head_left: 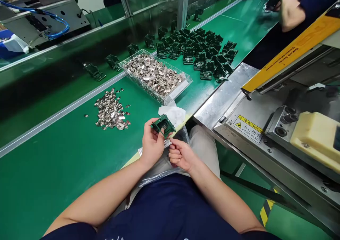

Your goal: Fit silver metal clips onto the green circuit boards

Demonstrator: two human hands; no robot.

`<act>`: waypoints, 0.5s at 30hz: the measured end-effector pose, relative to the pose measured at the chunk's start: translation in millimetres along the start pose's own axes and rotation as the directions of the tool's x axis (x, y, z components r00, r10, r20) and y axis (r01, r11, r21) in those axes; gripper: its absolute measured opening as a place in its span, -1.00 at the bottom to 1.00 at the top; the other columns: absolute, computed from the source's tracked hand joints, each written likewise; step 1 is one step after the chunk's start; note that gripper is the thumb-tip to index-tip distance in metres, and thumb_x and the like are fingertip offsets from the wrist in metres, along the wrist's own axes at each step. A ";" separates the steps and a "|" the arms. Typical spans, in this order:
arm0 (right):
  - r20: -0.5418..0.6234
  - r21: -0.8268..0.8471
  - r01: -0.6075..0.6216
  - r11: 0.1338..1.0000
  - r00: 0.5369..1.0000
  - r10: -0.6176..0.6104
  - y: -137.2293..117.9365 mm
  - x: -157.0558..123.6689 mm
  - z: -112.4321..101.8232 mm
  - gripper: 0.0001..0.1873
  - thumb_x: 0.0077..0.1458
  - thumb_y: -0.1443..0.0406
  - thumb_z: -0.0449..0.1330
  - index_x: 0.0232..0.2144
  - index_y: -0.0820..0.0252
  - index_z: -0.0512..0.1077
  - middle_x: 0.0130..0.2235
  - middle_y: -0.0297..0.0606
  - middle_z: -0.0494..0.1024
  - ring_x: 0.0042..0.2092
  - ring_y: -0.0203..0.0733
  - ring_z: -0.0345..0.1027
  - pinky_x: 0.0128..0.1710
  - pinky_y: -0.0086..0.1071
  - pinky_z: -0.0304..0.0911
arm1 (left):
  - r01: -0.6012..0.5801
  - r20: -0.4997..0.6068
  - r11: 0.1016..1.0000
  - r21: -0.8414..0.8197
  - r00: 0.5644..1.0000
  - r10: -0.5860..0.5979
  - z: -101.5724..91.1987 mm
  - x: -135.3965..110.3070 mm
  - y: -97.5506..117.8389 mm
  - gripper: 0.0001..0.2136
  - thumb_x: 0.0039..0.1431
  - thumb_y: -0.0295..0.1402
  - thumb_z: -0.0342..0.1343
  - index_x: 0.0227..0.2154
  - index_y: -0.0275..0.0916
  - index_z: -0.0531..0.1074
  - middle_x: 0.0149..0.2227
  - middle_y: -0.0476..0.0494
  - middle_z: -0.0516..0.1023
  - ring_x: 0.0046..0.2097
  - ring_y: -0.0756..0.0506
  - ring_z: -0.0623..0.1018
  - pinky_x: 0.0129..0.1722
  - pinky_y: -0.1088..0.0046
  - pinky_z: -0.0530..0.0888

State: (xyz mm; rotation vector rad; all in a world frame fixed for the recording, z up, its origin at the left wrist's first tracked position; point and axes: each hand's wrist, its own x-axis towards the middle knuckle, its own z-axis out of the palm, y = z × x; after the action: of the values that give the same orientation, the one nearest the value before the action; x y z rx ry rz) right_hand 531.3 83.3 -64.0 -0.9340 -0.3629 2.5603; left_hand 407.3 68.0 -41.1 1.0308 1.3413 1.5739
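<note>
My left hand [152, 142] is closed around a small green and black socket fixture [163, 125], held above the table's front edge. My right hand [180, 154] sits just below and to the right of it, fingers pinched together near a small strip of metal parts [167, 143]; what the fingers hold is too small to make out. A loose pile of small metal clips [111, 110] lies on the green table to the left. A clear tray [186, 81] full of the same metal clips stands behind the hands.
Many black fixtures [202, 52] lie grouped on the green mat at the back. A white cloth [172, 113] lies behind my hands. A steel machine [278, 126] with a yellow warning label fills the right. Other people's hands [287, 6] work at the top right and top left.
</note>
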 end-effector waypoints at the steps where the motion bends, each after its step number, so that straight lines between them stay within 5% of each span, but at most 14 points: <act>1: 0.012 0.033 -0.022 0.999 1.000 0.022 -0.8 -0.2 0.3 -0.51 0.10 0.06 0.24 -0.66 0.19 0.17 -0.74 -0.59 -0.01 -0.69 -0.50 -0.34 -0.74 -0.59 -0.25 | 0.001 -0.004 1.000 0.010 1.000 -0.001 0.4 -0.2 0.4 -0.62 0.17 -0.18 0.17 -0.01 -0.12 0.23 -0.17 -0.11 0.41 -0.24 -0.06 0.55 -0.23 0.34 0.62; 15: -0.079 0.364 0.020 0.931 0.997 0.009 12.2 2.8 10.7 -0.63 0.13 0.25 0.12 -0.67 0.18 0.17 -0.74 -0.56 0.01 -0.68 -0.46 -0.29 -0.73 -0.58 -0.15 | -0.023 -0.076 0.992 0.125 0.997 0.033 4.9 -3.4 2.6 -0.62 0.15 -0.22 0.20 -0.03 -0.12 0.23 -0.11 -0.13 0.35 -0.20 -0.06 0.53 -0.23 0.36 0.62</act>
State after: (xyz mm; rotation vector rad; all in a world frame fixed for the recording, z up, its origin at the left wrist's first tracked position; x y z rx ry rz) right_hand 519.0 72.5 -62.0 -0.8849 0.1333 2.4562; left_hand 412.9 66.1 -38.3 1.0769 1.4999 1.5816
